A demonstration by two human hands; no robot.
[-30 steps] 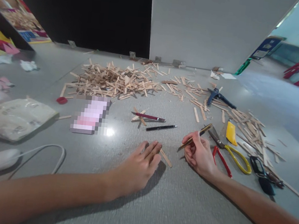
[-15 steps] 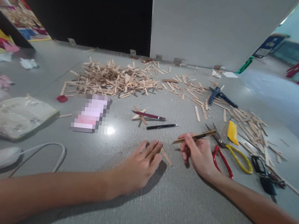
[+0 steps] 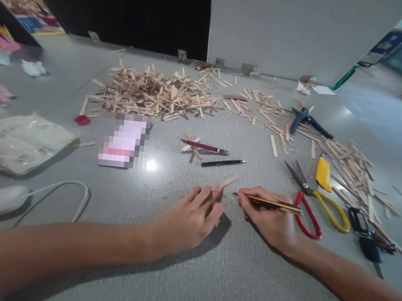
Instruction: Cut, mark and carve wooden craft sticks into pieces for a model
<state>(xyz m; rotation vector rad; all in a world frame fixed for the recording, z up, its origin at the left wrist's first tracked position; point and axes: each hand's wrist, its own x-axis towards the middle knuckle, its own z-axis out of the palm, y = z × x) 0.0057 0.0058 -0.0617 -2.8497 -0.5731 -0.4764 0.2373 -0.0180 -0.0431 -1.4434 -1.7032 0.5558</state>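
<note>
On the grey table [image 3: 229, 287], wooden sticks [image 3: 164, 94] lie before upright panels [image 3: 292, 31].

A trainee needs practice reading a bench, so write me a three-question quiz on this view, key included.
1. The right hand holds: A, a computer mouse; B, a black-and-gold pencil; C, a hammer.
2. True or false: the scissors have one red handle and one yellow handle.
3. Fill in the blank: a thin piece of ____ sticks out beyond the fingertips of the left hand.

Key: 1, B; 2, true; 3, wood, a craft stick.
</note>
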